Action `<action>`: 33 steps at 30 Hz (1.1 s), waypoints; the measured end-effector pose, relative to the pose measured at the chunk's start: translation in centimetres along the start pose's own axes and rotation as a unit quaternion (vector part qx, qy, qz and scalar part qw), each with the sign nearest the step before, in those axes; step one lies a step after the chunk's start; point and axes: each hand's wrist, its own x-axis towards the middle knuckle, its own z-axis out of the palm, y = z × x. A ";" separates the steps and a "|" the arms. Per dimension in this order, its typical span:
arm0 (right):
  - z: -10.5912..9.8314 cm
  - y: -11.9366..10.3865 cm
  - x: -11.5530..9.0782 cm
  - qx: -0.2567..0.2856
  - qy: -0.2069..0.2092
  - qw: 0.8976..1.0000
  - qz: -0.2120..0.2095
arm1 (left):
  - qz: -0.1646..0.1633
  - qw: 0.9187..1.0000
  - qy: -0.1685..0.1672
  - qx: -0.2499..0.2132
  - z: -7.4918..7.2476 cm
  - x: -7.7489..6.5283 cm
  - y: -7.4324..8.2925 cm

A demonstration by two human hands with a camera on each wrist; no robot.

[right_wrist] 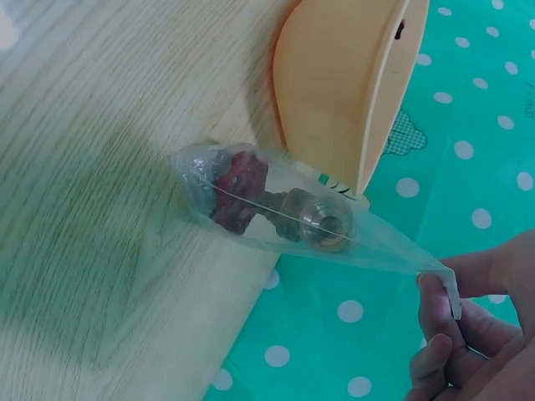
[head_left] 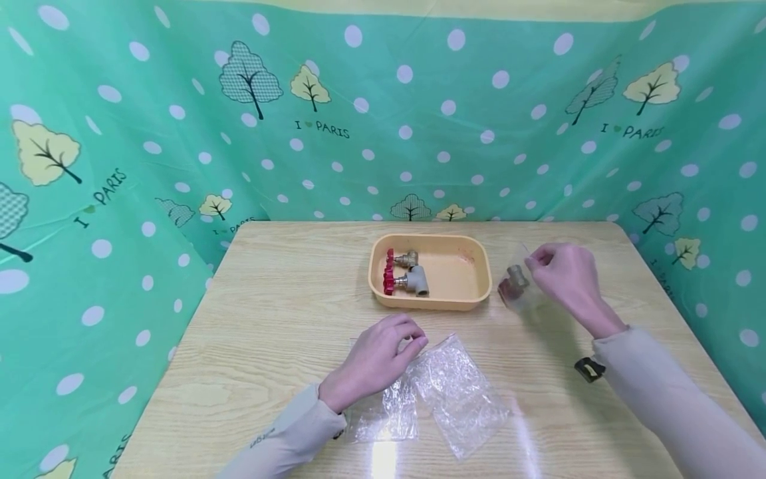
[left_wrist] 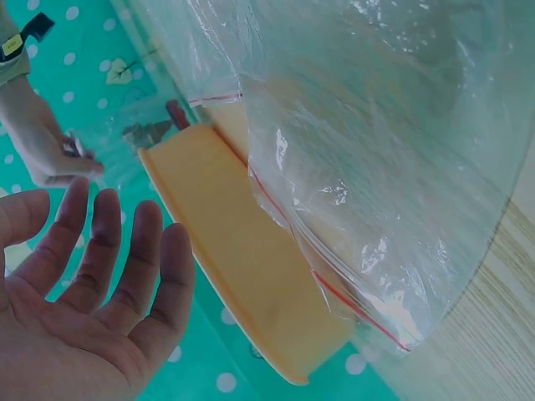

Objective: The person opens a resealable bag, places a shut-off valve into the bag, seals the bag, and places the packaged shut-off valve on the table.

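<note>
My right hand (head_left: 565, 276) pinches the top edge of a clear plastic bag (right_wrist: 380, 242) to the right of the tray. Inside that bag is a valve with a red handwheel (right_wrist: 241, 192) and a brass-coloured body. The bag's lower end is near the wooden tabletop in the right wrist view. My left hand (head_left: 377, 356) hovers over two flat clear zip bags, a left bag (head_left: 397, 412) and a right bag (head_left: 461, 406). Its fingers are spread and relaxed in the left wrist view, holding nothing. Part of the left bag is hidden beneath it.
A yellow-orange tray (head_left: 431, 304) stands at the back middle of the table (head_left: 269, 319). Two red-wheeled valves lie in its left half, a grey-bodied valve (head_left: 417, 281) in front and a brass valve (head_left: 408, 259) behind. A green patterned curtain (head_left: 371, 86) surrounds the table.
</note>
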 end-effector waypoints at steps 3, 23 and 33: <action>0.2 0.1 0.4 0.000 0.004 1.000 -0.003 | -0.003 1.000 0.000 0.002 -0.1 0.0 0.1; 0.9 0.8 1.7 -0.005 0.005 1.000 0.013 | -0.006 1.000 0.001 -0.005 0.0 -0.1 -0.1; 0.8 1.1 1.7 -0.012 0.009 1.000 0.002 | -0.005 1.000 0.001 -0.008 0.1 -0.1 -0.2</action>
